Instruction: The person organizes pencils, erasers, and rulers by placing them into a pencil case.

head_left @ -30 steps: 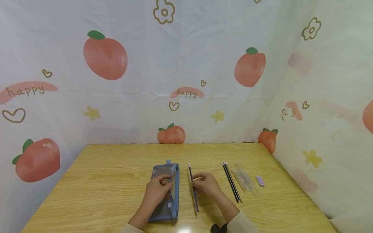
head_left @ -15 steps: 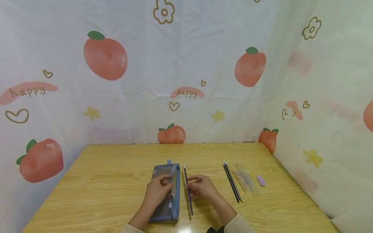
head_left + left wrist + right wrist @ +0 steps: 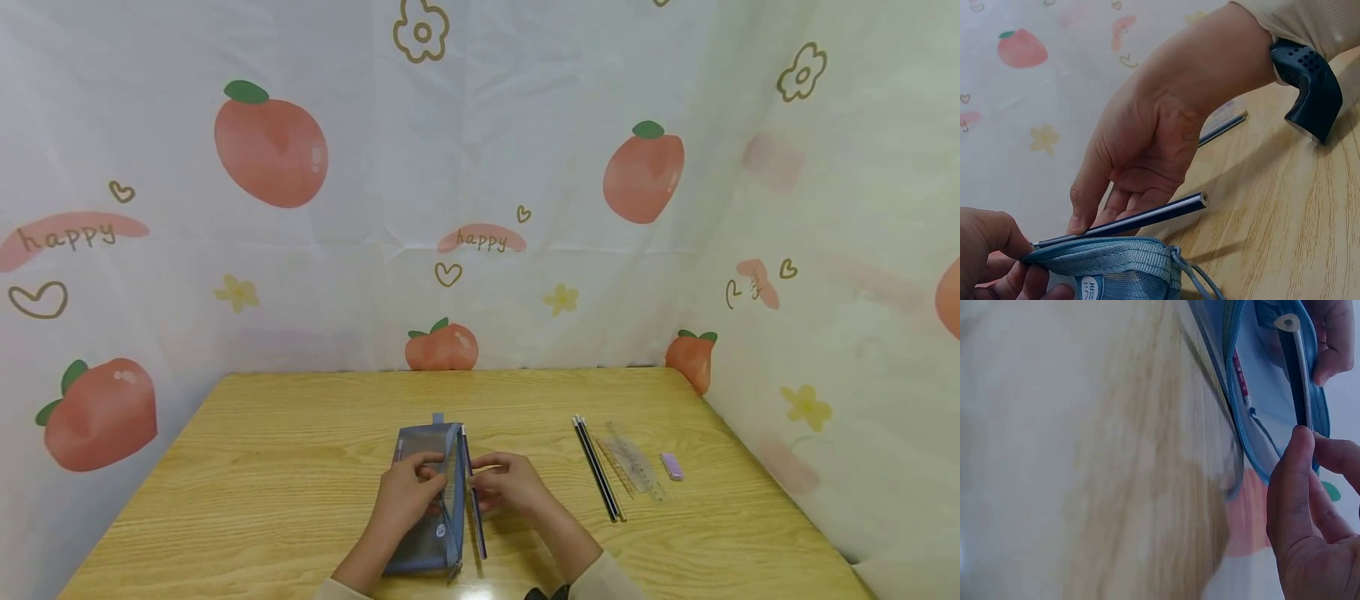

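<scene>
Pencil (image 3: 477,517) and right hand (image 3: 512,485) have shifted left, to the right edge of the pouch (image 3: 418,546). I see the right pinching the pencil, the left hand (image 3: 407,493) pinching the pouch's edge. If that edge sags, the zipper (image 3: 1241,434) might snag the pencil. Only the right-wrist view lets me look straight into the pouch.

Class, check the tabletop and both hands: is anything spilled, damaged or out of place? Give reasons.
Nothing stands out. The left hand holds the unzipped pencil case, the right hand pinches a pencil beside its opening, and other pencils, clear rulers and a purple eraser lie together, with no visible spill.
</scene>
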A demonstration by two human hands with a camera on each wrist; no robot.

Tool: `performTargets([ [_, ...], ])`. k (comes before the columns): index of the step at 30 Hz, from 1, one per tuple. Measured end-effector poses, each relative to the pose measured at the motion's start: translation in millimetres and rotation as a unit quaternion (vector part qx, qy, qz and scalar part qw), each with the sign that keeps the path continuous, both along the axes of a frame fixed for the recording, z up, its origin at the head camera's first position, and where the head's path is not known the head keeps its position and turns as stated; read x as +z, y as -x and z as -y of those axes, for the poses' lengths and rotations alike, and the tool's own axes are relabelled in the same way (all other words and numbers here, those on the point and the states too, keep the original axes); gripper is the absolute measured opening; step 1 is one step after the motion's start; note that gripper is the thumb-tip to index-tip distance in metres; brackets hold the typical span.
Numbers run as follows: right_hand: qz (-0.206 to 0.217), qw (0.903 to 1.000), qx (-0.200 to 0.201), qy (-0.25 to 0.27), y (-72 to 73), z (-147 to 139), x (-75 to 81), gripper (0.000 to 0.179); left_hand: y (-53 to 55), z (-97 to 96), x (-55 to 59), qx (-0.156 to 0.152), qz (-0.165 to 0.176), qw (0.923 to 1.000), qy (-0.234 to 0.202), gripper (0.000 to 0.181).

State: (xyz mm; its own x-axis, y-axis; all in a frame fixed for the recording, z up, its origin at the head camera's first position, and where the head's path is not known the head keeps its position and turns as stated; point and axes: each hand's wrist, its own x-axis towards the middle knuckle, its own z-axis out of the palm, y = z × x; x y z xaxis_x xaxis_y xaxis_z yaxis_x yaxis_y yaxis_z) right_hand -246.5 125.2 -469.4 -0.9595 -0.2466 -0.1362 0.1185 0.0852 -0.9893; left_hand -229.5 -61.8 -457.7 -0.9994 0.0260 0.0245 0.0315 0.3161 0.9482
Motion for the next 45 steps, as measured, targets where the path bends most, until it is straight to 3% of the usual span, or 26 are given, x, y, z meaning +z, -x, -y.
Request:
performTargets([
  [24, 0.001, 0.9996, -0.019, 0.023, 1.5, 20.8, -5.4, 0.034, -0.2, -3.7, -2.4, -0.027, -0.012, 0.9996, 0.001, 0.044],
  [29, -0.023, 0.9995, -0.024, 0.001, 1.6, 23.6, -7.8, 0.029, -1.3, -3.1, -1.6, -0.03, -0.012, 0.9995, 0.001, 0.044],
  [34, -0.071, 0.9954, -0.026, -0.059, 1.8, 23.3, -4.6, 0.024, -1.3, -2.4, -2.4, -0.03, -0.007, 0.9995, 0.0, 0.044],
  [38, -0.107, 0.9881, -0.021, -0.108, 2.2, 18.4, -0.3, 0.022, -0.5, -1.9, -2.6, -0.028, -0.007, 0.9996, -0.002, 0.045],
  [41, -0.144, 0.9757, -0.015, -0.164, 3.8, 8.2, 3.0, 0.022, -0.2, -1.4, -2.2, -0.023, -0.009, 0.9997, -0.003, 0.045],
  [45, -0.201, 0.933, -0.025, -0.297, 9.5, -15.6, 10.9, 0.02, -0.5, -0.8, -1.0, -0.021, -0.009, 0.9997, -0.004, 0.046],
])
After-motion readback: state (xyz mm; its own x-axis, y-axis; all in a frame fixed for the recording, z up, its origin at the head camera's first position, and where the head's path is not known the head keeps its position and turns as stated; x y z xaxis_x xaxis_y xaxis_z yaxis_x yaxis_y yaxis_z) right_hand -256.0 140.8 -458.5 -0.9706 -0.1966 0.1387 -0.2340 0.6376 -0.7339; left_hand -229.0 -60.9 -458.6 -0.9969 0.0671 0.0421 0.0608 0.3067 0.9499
